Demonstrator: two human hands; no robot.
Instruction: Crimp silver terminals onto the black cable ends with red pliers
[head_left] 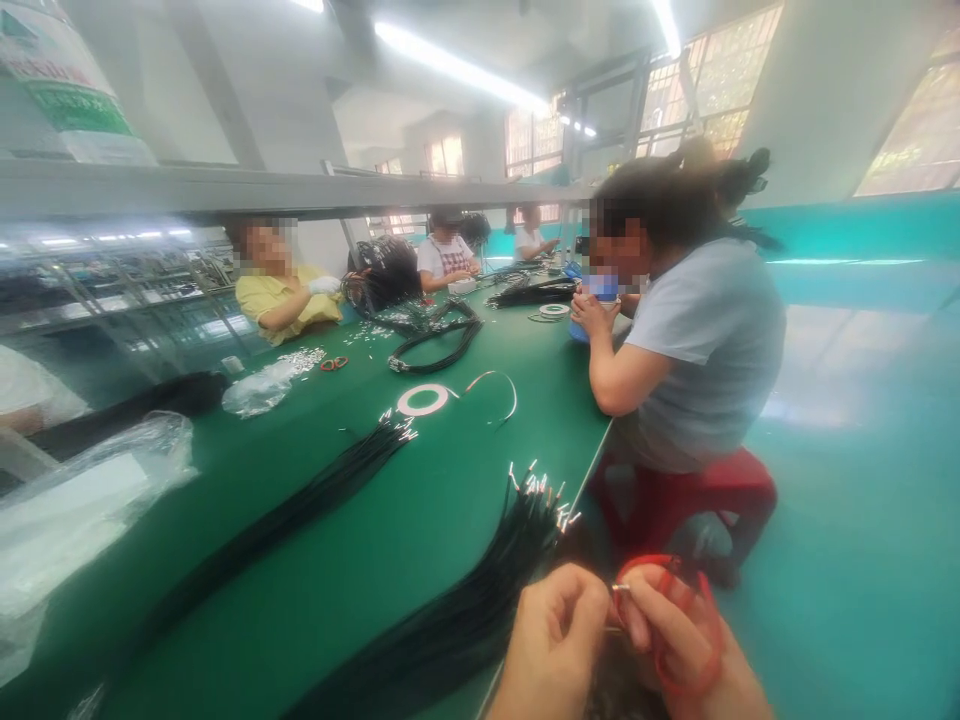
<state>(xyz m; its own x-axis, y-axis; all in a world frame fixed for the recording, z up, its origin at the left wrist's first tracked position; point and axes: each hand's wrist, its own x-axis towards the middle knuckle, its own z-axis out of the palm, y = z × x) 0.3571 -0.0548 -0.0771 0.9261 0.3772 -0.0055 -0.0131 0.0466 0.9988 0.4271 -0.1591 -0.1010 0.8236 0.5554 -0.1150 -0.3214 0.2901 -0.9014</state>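
Note:
At the lower right, near the table's edge, my left hand (559, 635) is closed in a pinch on what looks like a thin black wire. Its silvery metal tip (621, 588) shows between my two hands. My right hand (675, 635) is closed, thumb and finger pinching at that tip. Red loop handles, apparently of scissors (712, 640), hang around the right hand's fingers; the blades are hidden. Just left of my hands lies a thick bundle of black wires (480, 590) with bare metal tips. A second black wire bundle (277, 530) stretches across the table to its left.
On the green table (420, 500) are a roll of white tape (422, 400), coiled black cables (442, 345), red rings (334, 364) and plastic bags (97, 500). A co-worker (697, 350) sits at the right on a red stool (735, 490). Several others work farther back. A shelf (262, 190) spans above.

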